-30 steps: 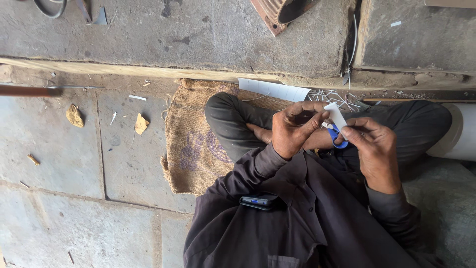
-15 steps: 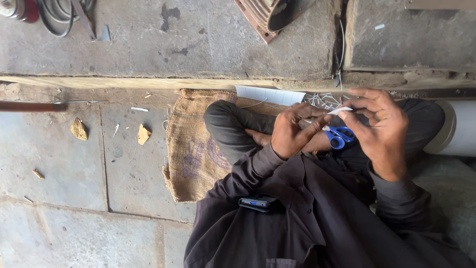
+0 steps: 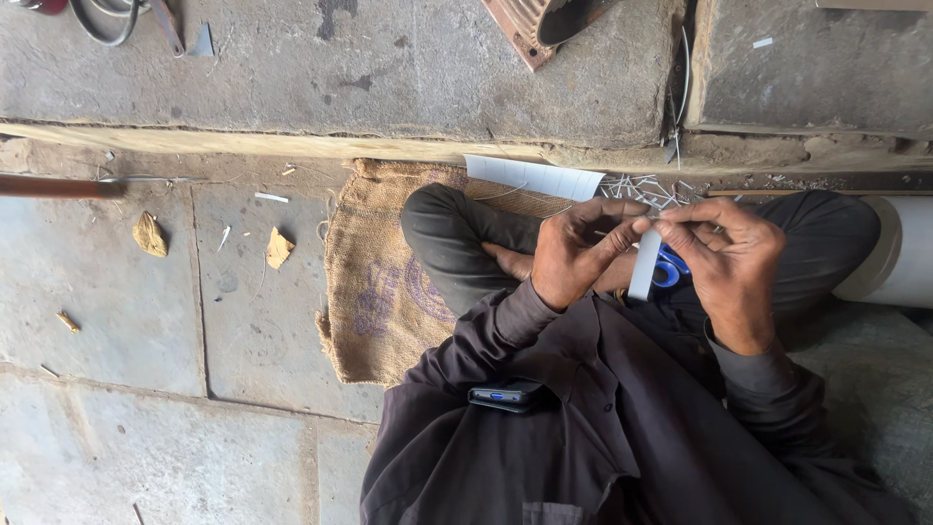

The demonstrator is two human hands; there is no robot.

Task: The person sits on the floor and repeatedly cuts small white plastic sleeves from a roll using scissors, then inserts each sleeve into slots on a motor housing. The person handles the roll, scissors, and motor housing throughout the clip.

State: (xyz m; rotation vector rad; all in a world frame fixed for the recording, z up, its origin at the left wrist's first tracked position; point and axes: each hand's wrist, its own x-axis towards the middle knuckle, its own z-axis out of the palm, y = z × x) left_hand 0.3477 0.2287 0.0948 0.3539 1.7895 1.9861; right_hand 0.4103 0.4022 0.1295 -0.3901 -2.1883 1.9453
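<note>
pinched at its top end between the fingertips of the left hand (image 3: 573, 255) and the right hand (image 3: 724, 264), a narrow white paper-like strip (image 3: 642, 264) hanging down over the lap, blue-handled scissors (image 3: 671, 269) tucked under the right fingers. judging by the heap of thin white offcuts (image 3: 637, 187) and the uncut white sheet (image 3: 535, 177) on the brown burlap sack (image 3: 374, 292), part-way through, more left.

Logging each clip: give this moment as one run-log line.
left hand: pinching white strip | right hand: pinching strip, holding blue scissors | seat: burlap sack
</note>
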